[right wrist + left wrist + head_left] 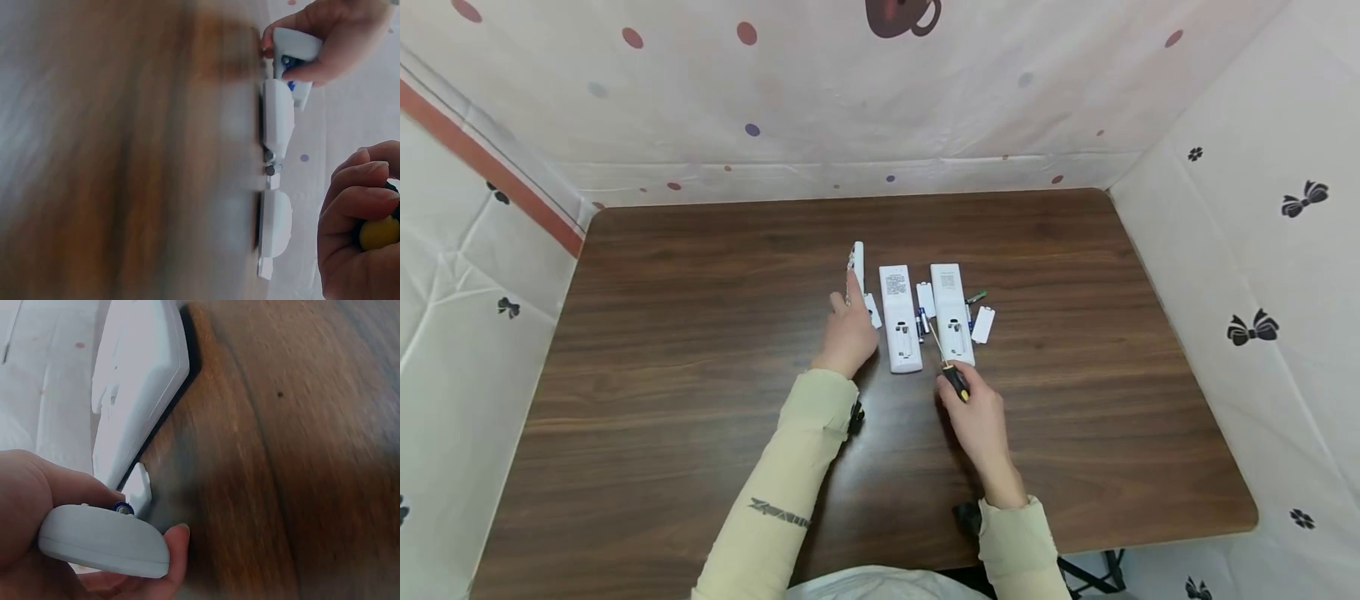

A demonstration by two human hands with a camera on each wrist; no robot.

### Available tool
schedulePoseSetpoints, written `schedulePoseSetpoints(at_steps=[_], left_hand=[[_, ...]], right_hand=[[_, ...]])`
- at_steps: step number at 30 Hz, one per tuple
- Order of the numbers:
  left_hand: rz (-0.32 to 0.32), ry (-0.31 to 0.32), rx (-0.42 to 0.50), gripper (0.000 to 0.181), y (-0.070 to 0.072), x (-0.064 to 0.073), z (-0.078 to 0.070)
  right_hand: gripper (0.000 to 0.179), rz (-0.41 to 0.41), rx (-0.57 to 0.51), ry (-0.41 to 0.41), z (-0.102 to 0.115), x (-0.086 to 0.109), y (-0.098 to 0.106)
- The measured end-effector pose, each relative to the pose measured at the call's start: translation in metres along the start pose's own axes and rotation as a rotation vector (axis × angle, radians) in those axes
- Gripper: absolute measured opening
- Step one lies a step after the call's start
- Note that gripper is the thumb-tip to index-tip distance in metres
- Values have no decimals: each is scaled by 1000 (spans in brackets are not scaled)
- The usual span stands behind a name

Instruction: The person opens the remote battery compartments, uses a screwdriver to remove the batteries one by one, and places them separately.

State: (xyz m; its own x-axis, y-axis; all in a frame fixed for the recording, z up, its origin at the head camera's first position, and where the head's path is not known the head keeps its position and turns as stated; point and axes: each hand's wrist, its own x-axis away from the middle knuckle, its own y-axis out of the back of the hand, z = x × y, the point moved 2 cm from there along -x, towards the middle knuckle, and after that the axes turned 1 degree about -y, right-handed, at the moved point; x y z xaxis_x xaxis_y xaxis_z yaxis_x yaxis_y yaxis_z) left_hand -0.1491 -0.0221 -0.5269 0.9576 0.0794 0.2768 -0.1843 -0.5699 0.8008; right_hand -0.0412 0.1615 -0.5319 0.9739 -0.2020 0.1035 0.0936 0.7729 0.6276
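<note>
My left hand (846, 337) grips a white remote control (859, 260), which is raised and tilted sideways. In the left wrist view its end (103, 544) faces the camera, and a blue-rimmed battery (124, 507) shows at the thumb tip. My right hand (983, 421) holds a screwdriver (956, 382) with a black and yellow handle. Its thin shaft points forward between two more white remotes, the middle remote (902, 337) and the right remote (950, 300). Both lie back up with their battery compartments uncovered. The screwdriver's tip is too small to place exactly.
Loose batteries (923, 322) lie between the two remotes, and a green battery (976, 297) is right of them. White battery covers (982, 325) lie near the remotes, one cover (872, 311) beside my left hand. The brown table (700, 375) meets patterned curtains at back and sides.
</note>
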Motion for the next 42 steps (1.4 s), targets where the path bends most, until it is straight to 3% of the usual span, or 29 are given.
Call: schedulePoseSetpoints(at_steps=[6,10,16,22,25,30,38,42], left_hand=[[-14,13,15,92,-3,0,-5],[1,7,86,88,-5,-1,-5],[-16,19,321,90,-8,-2,3],[-92,-20,577,81,-10,1,17],[-139,-8,648,71,-10,5,23],[-155,43,574,62,-5,10,31],[-86,44,466,52,-1,13,38],[-87,59,383,48,-3,16,37]], right_hand=[[27,8,-49,5,6,2,-6],[27,20,-58,-6,6,4,-10],[27,47,-69,-33,7,6,-13],[25,62,-73,-39,8,7,-13],[25,72,-66,-34,8,7,-14],[25,78,-66,-34,7,8,-14],[24,88,-63,-53,4,9,-15],[24,102,-72,-60,2,8,-18]])
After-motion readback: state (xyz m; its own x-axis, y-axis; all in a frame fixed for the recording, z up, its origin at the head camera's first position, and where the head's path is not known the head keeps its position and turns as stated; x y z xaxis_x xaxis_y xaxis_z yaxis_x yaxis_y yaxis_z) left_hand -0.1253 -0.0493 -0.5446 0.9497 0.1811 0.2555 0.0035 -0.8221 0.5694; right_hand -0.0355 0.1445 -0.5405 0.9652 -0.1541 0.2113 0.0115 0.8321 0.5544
